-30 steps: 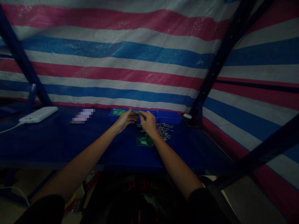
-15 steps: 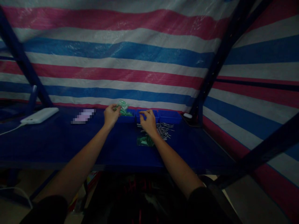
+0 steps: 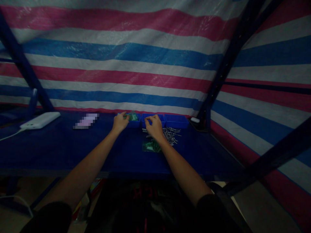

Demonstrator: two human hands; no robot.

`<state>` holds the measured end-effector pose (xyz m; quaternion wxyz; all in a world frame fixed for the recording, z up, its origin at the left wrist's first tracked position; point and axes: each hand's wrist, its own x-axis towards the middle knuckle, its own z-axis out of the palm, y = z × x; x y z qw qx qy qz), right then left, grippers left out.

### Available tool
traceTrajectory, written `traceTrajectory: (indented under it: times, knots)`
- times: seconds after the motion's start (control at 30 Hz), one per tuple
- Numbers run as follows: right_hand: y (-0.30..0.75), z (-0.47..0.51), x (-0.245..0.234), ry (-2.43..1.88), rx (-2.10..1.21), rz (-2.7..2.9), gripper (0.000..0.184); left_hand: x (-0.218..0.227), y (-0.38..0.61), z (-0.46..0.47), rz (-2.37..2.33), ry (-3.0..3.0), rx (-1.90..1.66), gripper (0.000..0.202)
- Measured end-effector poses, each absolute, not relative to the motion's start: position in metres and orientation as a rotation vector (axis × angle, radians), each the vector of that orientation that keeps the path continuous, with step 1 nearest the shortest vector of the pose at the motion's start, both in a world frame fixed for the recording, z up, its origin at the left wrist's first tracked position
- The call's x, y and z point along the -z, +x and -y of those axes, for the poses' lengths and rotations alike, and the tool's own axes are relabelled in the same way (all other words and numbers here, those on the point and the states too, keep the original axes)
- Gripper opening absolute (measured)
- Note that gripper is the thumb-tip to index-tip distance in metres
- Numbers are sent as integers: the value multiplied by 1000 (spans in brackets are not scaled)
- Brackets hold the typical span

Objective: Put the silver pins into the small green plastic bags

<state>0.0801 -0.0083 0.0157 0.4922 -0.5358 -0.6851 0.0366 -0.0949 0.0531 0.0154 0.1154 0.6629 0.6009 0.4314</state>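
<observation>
1. striped plastic sheeting [image 3: 121, 48] fills the back, red, white and blue, with no print i can make out.
2. blue table [image 3: 116, 158] next, dim light over it, carrying all the work.
3. three bins along the far side: left bin [image 3: 133, 125] with green packaging in it, middle bin [image 3: 163, 123], right bin [image 3: 176, 125].
4. and the hands! left hand [image 3: 120, 123] is at the left bin, thumb and fingers bent at the edge of a green packet [image 3: 133, 116]; can't tell how firm that pinch is. right hand [image 3: 154, 127] is before the middle bin, thumb and forefinger curled tip to tip; can't tell if anything thin sits between.
5. that green packet is at the left bin's mouth; slick film looks apt to snag, so low, centred and lightly gripped seems best.
6. second packet [image 3: 151, 147] lies on the table, partly behind the right forearm.
7. thin metal pieces [image 3: 172, 135] sprawl beside the right wrist; picking singly from the heap's edge should avoid tangles.
8. finally, writing: red lettering [image 3: 138, 193] on dark clothing, too murky to read; no brand legible anywhere.
</observation>
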Motion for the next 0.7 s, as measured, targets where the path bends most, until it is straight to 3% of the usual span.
traceTrajectory:
  times: [0.4, 0.5, 0.6, 0.7]
  knots:
    - [77, 8, -12, -1411, -67, 1878, 22, -11, -84, -40, -1832, 2461, -623, 54]
    - [76, 14, -16, -1462, 19, 1967, 25, -12, -76, -28, -1803, 2448, -844, 54]
    - [71, 27, -20, -1508, 183, 2163, 26, -20, -64, -16, -1464, 2525, -1203, 43]
    - [64, 37, -21, -1554, 250, 2294, 29, -28, -46, 0, -1077, 2729, -1151, 37]
